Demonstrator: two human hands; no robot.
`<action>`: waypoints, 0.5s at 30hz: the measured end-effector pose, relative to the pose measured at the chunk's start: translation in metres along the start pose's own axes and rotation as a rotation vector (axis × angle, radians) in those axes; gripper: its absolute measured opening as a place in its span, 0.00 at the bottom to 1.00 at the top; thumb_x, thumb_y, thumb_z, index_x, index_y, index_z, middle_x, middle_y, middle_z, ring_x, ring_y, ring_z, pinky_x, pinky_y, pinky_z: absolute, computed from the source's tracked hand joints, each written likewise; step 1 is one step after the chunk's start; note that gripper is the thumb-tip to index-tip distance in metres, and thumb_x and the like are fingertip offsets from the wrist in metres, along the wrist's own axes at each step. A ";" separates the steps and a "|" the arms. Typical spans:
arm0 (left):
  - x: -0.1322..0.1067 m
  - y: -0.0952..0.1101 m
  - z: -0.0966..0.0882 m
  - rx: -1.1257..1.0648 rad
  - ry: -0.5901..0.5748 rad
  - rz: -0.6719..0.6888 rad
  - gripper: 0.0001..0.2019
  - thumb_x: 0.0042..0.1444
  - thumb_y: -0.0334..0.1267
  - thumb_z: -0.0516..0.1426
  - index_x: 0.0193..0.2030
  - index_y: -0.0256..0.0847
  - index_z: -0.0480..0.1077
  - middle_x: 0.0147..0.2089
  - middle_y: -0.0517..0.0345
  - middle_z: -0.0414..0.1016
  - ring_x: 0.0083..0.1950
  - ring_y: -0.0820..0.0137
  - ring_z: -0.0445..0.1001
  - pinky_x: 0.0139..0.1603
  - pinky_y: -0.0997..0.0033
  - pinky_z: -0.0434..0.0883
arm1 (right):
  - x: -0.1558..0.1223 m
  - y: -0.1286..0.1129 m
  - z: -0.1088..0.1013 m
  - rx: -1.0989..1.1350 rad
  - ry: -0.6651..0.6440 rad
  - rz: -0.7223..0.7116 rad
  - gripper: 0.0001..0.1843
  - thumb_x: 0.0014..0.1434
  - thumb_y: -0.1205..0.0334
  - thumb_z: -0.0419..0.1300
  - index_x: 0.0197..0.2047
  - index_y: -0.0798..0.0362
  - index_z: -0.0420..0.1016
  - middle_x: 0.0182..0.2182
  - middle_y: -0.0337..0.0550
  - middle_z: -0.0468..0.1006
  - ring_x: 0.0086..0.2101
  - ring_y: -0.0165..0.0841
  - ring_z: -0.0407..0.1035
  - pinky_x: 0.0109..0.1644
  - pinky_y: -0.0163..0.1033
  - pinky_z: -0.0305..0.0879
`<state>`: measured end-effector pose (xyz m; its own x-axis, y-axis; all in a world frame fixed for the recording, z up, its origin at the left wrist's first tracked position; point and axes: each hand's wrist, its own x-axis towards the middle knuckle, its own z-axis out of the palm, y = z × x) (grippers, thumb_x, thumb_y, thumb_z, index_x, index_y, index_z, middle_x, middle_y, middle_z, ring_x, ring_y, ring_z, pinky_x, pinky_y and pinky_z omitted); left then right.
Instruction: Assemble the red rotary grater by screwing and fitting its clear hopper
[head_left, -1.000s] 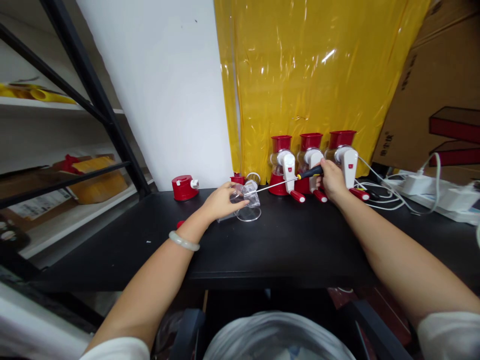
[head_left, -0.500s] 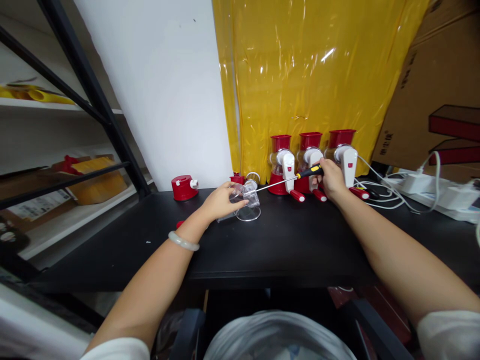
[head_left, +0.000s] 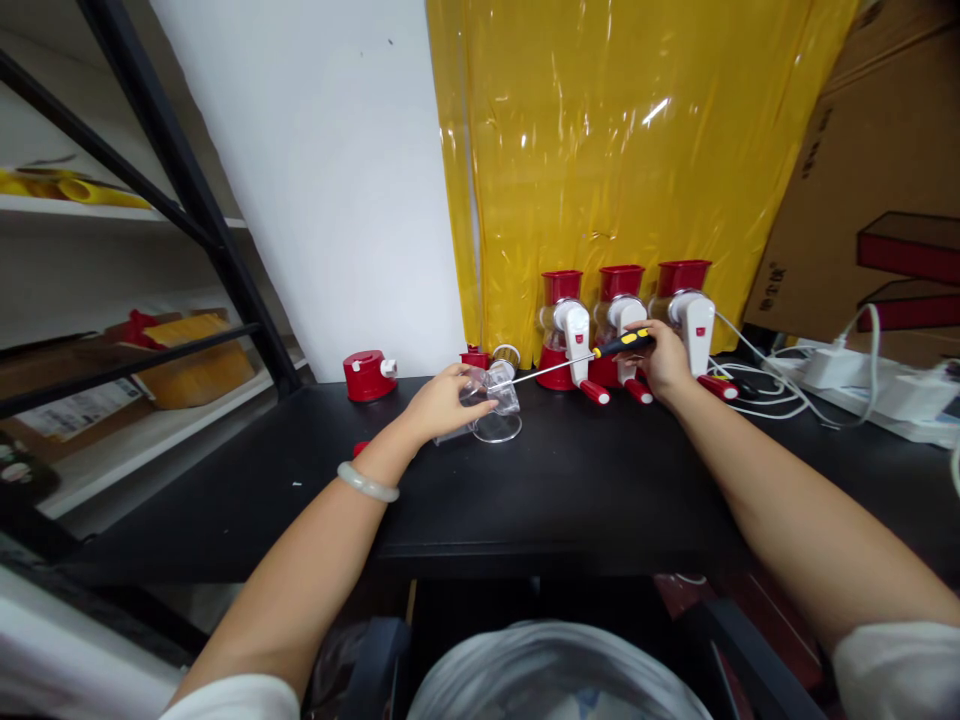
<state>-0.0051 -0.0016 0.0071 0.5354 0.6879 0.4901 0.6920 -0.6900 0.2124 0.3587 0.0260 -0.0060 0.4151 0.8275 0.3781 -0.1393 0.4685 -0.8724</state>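
Since a moment ago the right hand (head_left: 664, 362) has rolled slightly on the screwdriver (head_left: 581, 361), its fingers now lying more over the handle; the rest holds as it was

The screwdriver has a black and yellow handle clamped in the right hand, and its thin shaft slants left and down to the clear plastic part (head_left: 491, 398), meeting it at the top. That part rests on the black table (head_left: 570, 490), gripped from the left by the left hand (head_left: 442, 402), whose wrist bears a pale bangle (head_left: 367, 482). Behind the right hand stand three red and white grinders (head_left: 622, 325) in a row before a yellow plastic sheet (head_left: 622, 150). A small red base (head_left: 369, 375) sits well left, white cables (head_left: 757, 395) and a power strip (head_left: 885, 400) to the right
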 end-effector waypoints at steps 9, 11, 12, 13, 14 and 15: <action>0.000 0.001 -0.001 -0.010 -0.007 -0.013 0.21 0.57 0.56 0.60 0.42 0.39 0.78 0.55 0.43 0.72 0.54 0.55 0.74 0.58 0.52 0.71 | 0.000 0.000 0.002 -0.054 0.019 -0.025 0.12 0.56 0.49 0.59 0.33 0.49 0.67 0.15 0.32 0.68 0.14 0.28 0.62 0.14 0.31 0.57; 0.000 0.001 -0.001 -0.007 -0.010 -0.016 0.21 0.57 0.56 0.60 0.42 0.39 0.78 0.55 0.43 0.72 0.55 0.54 0.74 0.58 0.52 0.71 | -0.001 0.001 0.001 -0.069 0.032 -0.054 0.16 0.56 0.45 0.61 0.31 0.48 0.66 0.14 0.31 0.65 0.13 0.26 0.59 0.13 0.31 0.55; 0.000 0.002 -0.001 -0.005 -0.012 -0.017 0.21 0.57 0.56 0.60 0.42 0.39 0.78 0.54 0.44 0.72 0.55 0.55 0.75 0.58 0.53 0.71 | -0.001 0.002 0.000 -0.085 0.032 -0.069 0.18 0.56 0.43 0.62 0.31 0.48 0.65 0.13 0.30 0.64 0.12 0.26 0.57 0.12 0.31 0.53; 0.000 0.002 -0.001 -0.004 -0.013 -0.020 0.21 0.57 0.56 0.60 0.42 0.40 0.78 0.54 0.44 0.72 0.54 0.55 0.75 0.58 0.53 0.71 | -0.001 0.003 0.000 -0.105 0.029 -0.081 0.19 0.56 0.41 0.62 0.30 0.48 0.65 0.13 0.30 0.63 0.12 0.26 0.56 0.12 0.31 0.51; 0.000 0.002 -0.001 -0.003 -0.014 -0.021 0.20 0.57 0.56 0.60 0.41 0.40 0.78 0.54 0.44 0.72 0.54 0.55 0.75 0.58 0.53 0.71 | -0.001 0.004 -0.001 -0.124 0.028 -0.087 0.20 0.55 0.39 0.62 0.30 0.47 0.65 0.12 0.30 0.62 0.11 0.26 0.54 0.11 0.32 0.51; 0.000 0.002 -0.001 -0.002 -0.014 -0.023 0.20 0.57 0.56 0.60 0.41 0.40 0.78 0.54 0.44 0.72 0.54 0.55 0.75 0.58 0.53 0.71 | 0.000 0.005 -0.002 -0.133 0.028 -0.090 0.21 0.56 0.38 0.61 0.31 0.47 0.66 0.12 0.30 0.62 0.11 0.26 0.54 0.11 0.32 0.51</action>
<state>-0.0046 -0.0032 0.0087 0.5263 0.7067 0.4729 0.7033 -0.6744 0.2250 0.3599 0.0276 -0.0110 0.4455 0.7743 0.4494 0.0187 0.4938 -0.8694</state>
